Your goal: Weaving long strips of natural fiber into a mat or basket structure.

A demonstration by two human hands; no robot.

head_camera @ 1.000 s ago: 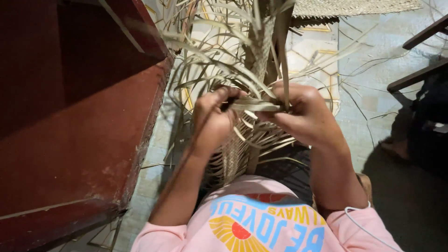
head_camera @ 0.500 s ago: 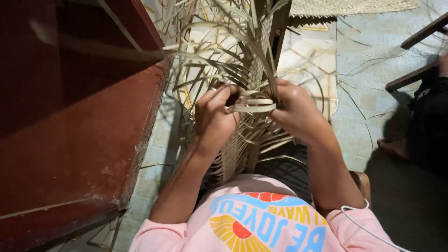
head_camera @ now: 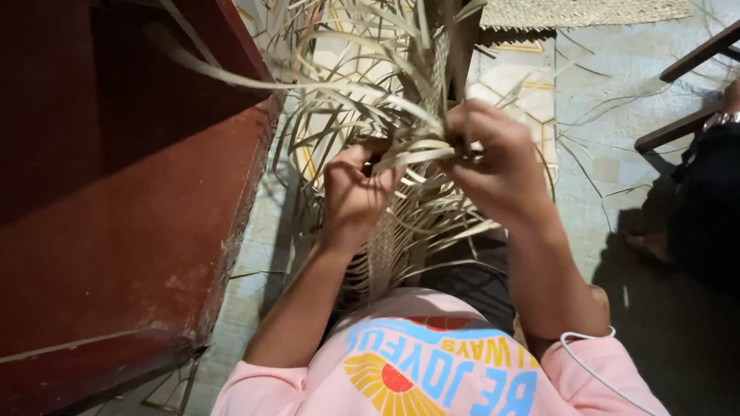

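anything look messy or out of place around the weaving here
Nothing looks damaged. Loose strip ends splay in every direction above the half-woven piece that the left hand and right hand grip. A few stray strips lie scattered on the tiled floor.

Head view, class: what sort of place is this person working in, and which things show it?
Probably a home or small craft space where mats are woven on the floor. Both hands, left hand and right hand, grip dried leaf strips over a tiled floor, with a finished woven mat beyond.
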